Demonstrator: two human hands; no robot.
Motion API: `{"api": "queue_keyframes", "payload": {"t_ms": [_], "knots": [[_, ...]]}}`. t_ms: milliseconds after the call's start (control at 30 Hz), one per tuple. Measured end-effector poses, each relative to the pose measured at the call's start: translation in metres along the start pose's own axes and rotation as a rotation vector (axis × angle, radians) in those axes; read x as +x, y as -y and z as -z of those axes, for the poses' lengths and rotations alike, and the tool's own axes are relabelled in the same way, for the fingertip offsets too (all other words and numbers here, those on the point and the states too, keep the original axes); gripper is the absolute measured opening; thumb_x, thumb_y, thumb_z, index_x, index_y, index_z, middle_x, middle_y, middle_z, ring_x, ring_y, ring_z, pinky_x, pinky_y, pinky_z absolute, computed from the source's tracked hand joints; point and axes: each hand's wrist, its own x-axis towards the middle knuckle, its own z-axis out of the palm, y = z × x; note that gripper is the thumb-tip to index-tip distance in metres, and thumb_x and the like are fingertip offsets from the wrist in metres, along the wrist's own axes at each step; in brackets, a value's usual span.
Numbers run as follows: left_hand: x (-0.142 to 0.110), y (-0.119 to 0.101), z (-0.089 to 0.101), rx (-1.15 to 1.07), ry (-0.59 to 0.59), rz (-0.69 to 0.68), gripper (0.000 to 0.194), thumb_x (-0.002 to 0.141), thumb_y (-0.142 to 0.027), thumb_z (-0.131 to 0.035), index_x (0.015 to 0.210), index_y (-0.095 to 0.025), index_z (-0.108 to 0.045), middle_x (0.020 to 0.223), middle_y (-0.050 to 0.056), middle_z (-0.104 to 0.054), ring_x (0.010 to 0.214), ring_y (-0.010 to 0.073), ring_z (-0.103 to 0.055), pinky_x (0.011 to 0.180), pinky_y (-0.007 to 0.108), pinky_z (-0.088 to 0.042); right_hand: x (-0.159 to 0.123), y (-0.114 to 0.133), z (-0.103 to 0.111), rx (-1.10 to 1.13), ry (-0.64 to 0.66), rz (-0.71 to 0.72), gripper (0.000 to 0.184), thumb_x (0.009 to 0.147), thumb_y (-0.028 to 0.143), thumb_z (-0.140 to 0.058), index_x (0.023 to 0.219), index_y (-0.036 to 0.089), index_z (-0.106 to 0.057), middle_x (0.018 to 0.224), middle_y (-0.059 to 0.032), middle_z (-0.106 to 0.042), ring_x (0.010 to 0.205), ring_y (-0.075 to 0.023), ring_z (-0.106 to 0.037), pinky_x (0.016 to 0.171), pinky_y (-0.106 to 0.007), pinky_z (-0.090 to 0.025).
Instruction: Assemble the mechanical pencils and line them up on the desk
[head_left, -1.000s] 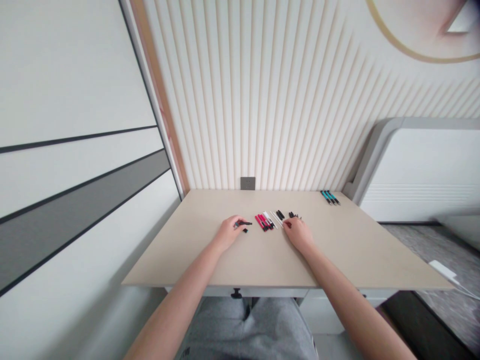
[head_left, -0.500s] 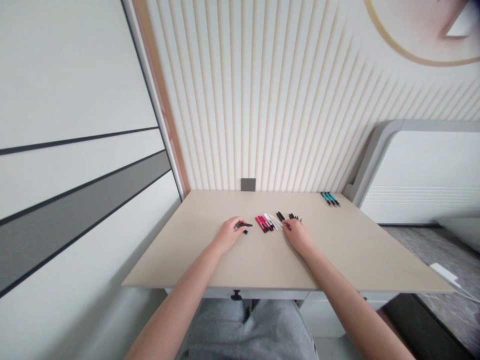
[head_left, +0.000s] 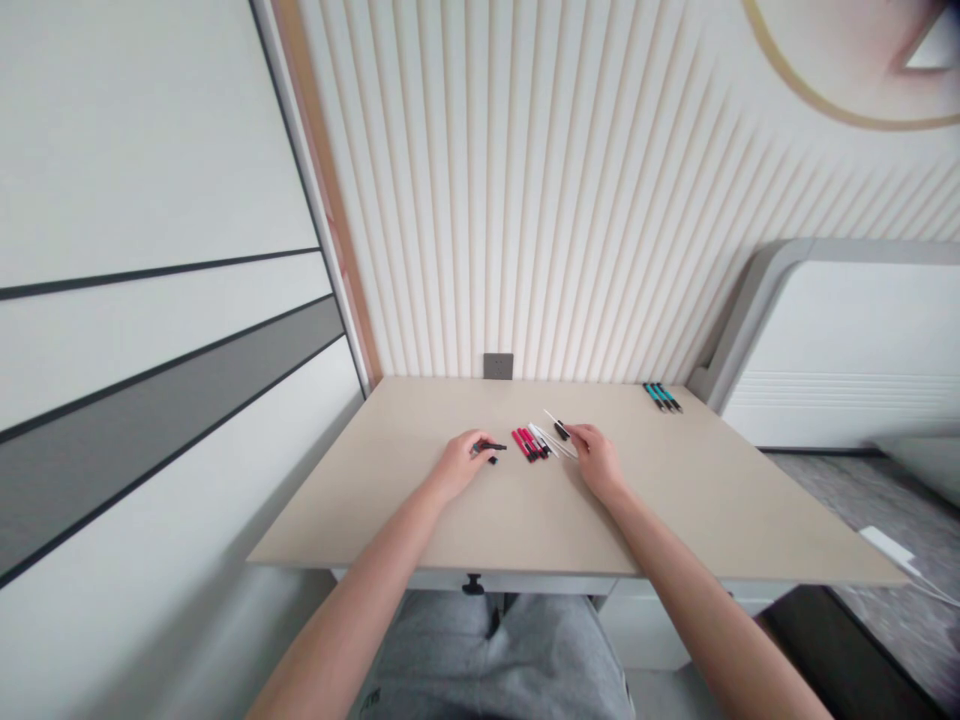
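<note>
My left hand (head_left: pixel 459 462) rests on the beige desk (head_left: pixel 675 500), its fingers curled round a small black pen part (head_left: pixel 491 447) that sticks out to the right. My right hand (head_left: pixel 596 455) is pinched on a thin white stick-like piece (head_left: pixel 556 422), lifted at a slant just above the desk. Between the hands lie several red and black pens (head_left: pixel 526 444) and thin white pieces (head_left: pixel 541 440) in a small cluster. A short black part (head_left: pixel 561 430) lies just beside my right fingertips.
Two teal pens (head_left: pixel 660 396) lie at the back right of the desk. A grey wall socket (head_left: pixel 498 366) sits on the ribbed wall behind. A white bed end (head_left: pixel 840 350) stands to the right, and a white cable and plug (head_left: pixel 896 548) lie on the carpet.
My right hand has moved slightly forward and picked up a thin white piece, covering the small black bits that showed beside it. My left hand has stayed put.
</note>
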Motion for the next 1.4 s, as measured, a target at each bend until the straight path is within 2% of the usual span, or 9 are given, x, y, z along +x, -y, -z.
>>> {"api": "queue_keyframes", "payload": {"t_ms": [167, 333, 433, 600, 700, 900, 1000, 1200, 1400], "knots": [[0.0, 0.003, -0.001, 0.002, 0.003, -0.006, 0.01, 0.081, -0.02, -0.063, 0.09, -0.019, -0.067, 0.089, 0.003, -0.071, 0.083, 0.0169, -0.064, 0.076, 0.027, -0.048, 0.0, 0.002, 0.001, 0.021, -0.019, -0.016, 0.039, 0.091, 0.027, -0.037, 0.119, 0.018, -0.063, 0.104, -0.0097, -0.065, 0.094, -0.0212, -0.059, 0.086, -0.034, -0.044], [0.0, 0.002, -0.001, 0.0, 0.019, 0.008, 0.01, 0.08, -0.019, -0.063, 0.089, -0.019, -0.067, 0.088, 0.002, -0.071, 0.082, 0.0171, -0.064, 0.076, 0.027, -0.048, -0.001, 0.007, -0.002, 0.029, 0.025, 0.046, 0.042, 0.091, 0.023, -0.036, 0.126, 0.016, -0.058, 0.101, -0.0104, -0.06, 0.093, -0.0212, -0.057, 0.086, -0.035, -0.045], [0.0, 0.001, -0.001, -0.004, 0.016, 0.011, 0.01, 0.079, -0.02, -0.064, 0.089, -0.019, -0.067, 0.088, 0.003, -0.071, 0.082, 0.0175, -0.063, 0.076, 0.028, -0.048, -0.002, 0.008, -0.005, 0.067, 0.05, 0.056, 0.038, 0.091, 0.023, -0.038, 0.12, 0.016, -0.062, 0.098, -0.0104, -0.059, 0.089, -0.0207, -0.057, 0.084, -0.034, -0.046], [0.0, 0.001, -0.001, -0.001, 0.02, 0.003, 0.01, 0.08, -0.02, -0.063, 0.089, -0.019, -0.068, 0.088, 0.003, -0.071, 0.081, 0.0174, -0.063, 0.076, 0.027, -0.048, -0.001, 0.011, -0.005, 0.285, 0.019, 0.016, 0.036, 0.092, 0.039, -0.041, 0.108, 0.016, -0.064, 0.098, -0.0101, -0.062, 0.085, -0.0196, -0.061, 0.082, -0.035, -0.048], [0.0, 0.001, -0.001, -0.003, 0.027, 0.011, 0.011, 0.08, -0.021, -0.063, 0.09, -0.019, -0.068, 0.088, 0.002, -0.072, 0.08, 0.0172, -0.064, 0.073, 0.027, -0.048, -0.002, 0.016, -0.003, 0.383, 0.021, -0.037, 0.034, 0.087, 0.046, -0.051, 0.098, 0.016, -0.063, 0.091, -0.0083, -0.067, 0.083, -0.0203, -0.062, 0.082, -0.035, -0.048], [-0.002, 0.002, -0.001, -0.001, 0.06, -0.018, 0.012, 0.082, -0.025, -0.062, 0.091, -0.019, -0.068, 0.087, 0.002, -0.071, 0.077, 0.0165, -0.063, 0.072, 0.027, -0.047, -0.007, 0.025, -0.004, 0.575, 0.146, -0.056, 0.035, 0.079, 0.051, -0.064, 0.088, 0.016, -0.062, 0.08, -0.0066, -0.069, 0.075, -0.0195, -0.063, 0.073, -0.032, -0.048], [-0.002, 0.001, -0.001, -0.008, 0.073, -0.027, 0.013, 0.082, -0.025, -0.062, 0.092, -0.02, -0.069, 0.086, 0.001, -0.071, 0.077, 0.0164, -0.062, 0.073, 0.027, -0.046, -0.009, 0.029, -0.007, 0.564, 0.191, -0.071, 0.036, 0.078, 0.051, -0.066, 0.086, 0.017, -0.063, 0.079, -0.0066, -0.07, 0.075, -0.0203, -0.064, 0.073, -0.032, -0.048], [-0.003, -0.003, 0.002, 0.005, 0.118, -0.019, 0.017, 0.083, -0.029, -0.061, 0.095, -0.02, -0.07, 0.086, 0.002, -0.071, 0.074, 0.0167, -0.059, 0.071, 0.027, -0.046, -0.013, 0.042, -0.005, 0.491, 0.246, 0.007, 0.03, 0.08, 0.048, -0.064, 0.083, 0.018, -0.067, 0.084, -0.0067, -0.071, 0.082, -0.0219, -0.065, 0.077, -0.034, -0.049], [-0.003, -0.003, 0.0, -0.033, 0.141, -0.042, 0.015, 0.083, -0.027, -0.062, 0.095, -0.021, -0.071, 0.089, 0.002, -0.072, 0.078, 0.0171, -0.061, 0.076, 0.027, -0.047, -0.014, 0.046, -0.004, 0.522, 0.277, 0.036, 0.028, 0.083, 0.046, -0.062, 0.085, 0.019, -0.069, 0.086, -0.0066, -0.072, 0.083, -0.0214, -0.065, 0.079, -0.034, -0.049]]}}
